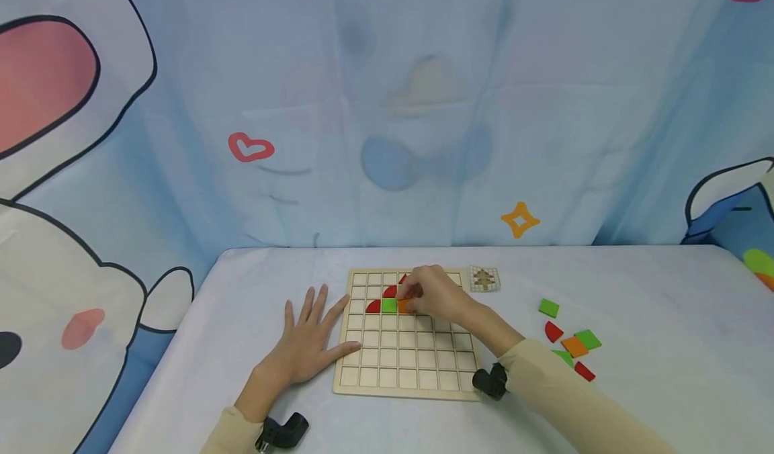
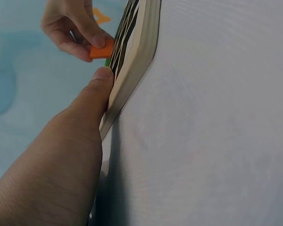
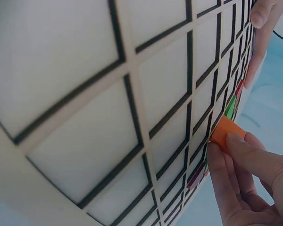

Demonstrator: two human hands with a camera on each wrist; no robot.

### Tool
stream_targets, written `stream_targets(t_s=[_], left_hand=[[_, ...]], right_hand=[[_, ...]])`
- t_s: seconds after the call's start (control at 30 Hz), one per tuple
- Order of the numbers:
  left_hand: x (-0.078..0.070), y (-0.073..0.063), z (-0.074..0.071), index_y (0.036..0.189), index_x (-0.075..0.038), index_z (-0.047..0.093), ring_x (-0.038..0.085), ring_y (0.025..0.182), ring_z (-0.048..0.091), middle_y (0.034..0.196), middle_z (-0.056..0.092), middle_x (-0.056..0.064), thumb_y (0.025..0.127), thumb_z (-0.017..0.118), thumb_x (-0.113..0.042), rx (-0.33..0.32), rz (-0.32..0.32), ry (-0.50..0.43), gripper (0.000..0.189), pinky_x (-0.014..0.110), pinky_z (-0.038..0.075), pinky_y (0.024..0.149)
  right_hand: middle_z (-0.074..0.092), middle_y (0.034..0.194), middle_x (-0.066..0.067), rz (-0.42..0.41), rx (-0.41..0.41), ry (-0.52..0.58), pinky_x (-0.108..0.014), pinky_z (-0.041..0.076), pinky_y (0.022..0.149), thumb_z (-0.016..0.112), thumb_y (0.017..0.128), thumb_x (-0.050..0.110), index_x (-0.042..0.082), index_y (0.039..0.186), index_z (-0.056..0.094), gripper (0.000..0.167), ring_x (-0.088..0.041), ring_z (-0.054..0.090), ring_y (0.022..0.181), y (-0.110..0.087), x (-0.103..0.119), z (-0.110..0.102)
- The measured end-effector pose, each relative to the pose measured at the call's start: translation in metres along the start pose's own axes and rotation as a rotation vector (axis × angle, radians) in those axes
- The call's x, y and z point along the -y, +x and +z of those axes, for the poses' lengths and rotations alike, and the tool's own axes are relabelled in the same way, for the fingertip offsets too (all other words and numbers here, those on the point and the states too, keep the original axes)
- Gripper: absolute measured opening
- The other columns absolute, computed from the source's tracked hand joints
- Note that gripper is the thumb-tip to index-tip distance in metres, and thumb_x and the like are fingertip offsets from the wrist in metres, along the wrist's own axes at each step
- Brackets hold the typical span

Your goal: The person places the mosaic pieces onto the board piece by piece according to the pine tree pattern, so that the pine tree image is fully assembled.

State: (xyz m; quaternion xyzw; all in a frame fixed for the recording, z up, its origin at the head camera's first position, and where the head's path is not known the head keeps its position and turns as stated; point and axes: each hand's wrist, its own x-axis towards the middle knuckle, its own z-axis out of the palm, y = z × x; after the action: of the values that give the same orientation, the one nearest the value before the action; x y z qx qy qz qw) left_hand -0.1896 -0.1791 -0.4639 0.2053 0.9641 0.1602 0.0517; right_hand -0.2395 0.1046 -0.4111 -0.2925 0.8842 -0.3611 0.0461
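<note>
My right hand [image 1: 438,296] pinches an orange square tile [image 3: 225,132] between thumb and fingers. The tile is tilted, with its lower edge right at a cell of the wooden grid board [image 1: 387,377]. Beside that cell lies a green square tile [image 1: 389,305], with a red quarter-round tile [image 1: 373,306] to its left. Another red rounded tile [image 1: 390,291] sits one row above; more coloured tiles are partly hidden behind my right hand. My left hand [image 1: 305,348] lies with fingers spread at the board's left edge, its thumb and a fingertip touching the rim.
Right of the board, several loose tiles lie on the white cloth, among them a green one [image 1: 549,307], a red one [image 1: 553,332] and an orange one [image 1: 574,346]. A small pattern card [image 1: 484,279] sits by the board's top right corner. Behind hangs a blue printed curtain [image 1: 302,192].
</note>
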Motion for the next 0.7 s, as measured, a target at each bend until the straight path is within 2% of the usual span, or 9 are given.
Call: stream_targets(t_s=[0.27,0.43,0.7], left_hand=[[-0.0028,-0.0010,-0.0024,0.169,-0.023,0.025,0.046,0.159,-0.001,0.173,0.007,0.023,0.099,0.056,-0.066,0.008,-0.010,0.000,0.087,0.078,-0.003,0.117],[-0.0017,-0.0010,-0.0005,0.169,-0.023,0.025,0.046,0.159,0.000,0.173,0.008,0.023,0.099,0.055,-0.067,0.004,-0.017,0.003,0.087,0.078,-0.002,0.117],[-0.0011,0.0009,0.0000,0.169,-0.024,0.024,0.046,0.159,-0.001,0.173,0.007,0.023,0.099,0.055,-0.068,0.003,-0.009,0.003,0.088,0.078,-0.003,0.117]], right_hand=[[0.076,0.091,-0.009,0.048,-0.001,-0.031,-0.030,0.060,0.074,0.077,0.085,-0.015,-0.001,0.089,0.080,0.015,-0.022,0.071,0.085,0.0048,0.0060,0.0011],[0.078,0.095,-0.010,0.083,0.014,-0.079,-0.033,0.061,0.079,0.077,0.087,-0.012,-0.002,0.096,0.081,0.013,-0.028,0.072,0.093,0.0057,0.0074,0.0033],[0.078,0.102,-0.015,0.109,0.042,-0.103,-0.032,0.061,0.080,0.076,0.090,-0.010,-0.006,0.104,0.080,0.016,-0.032,0.072,0.101,0.0059,0.0077,0.0050]])
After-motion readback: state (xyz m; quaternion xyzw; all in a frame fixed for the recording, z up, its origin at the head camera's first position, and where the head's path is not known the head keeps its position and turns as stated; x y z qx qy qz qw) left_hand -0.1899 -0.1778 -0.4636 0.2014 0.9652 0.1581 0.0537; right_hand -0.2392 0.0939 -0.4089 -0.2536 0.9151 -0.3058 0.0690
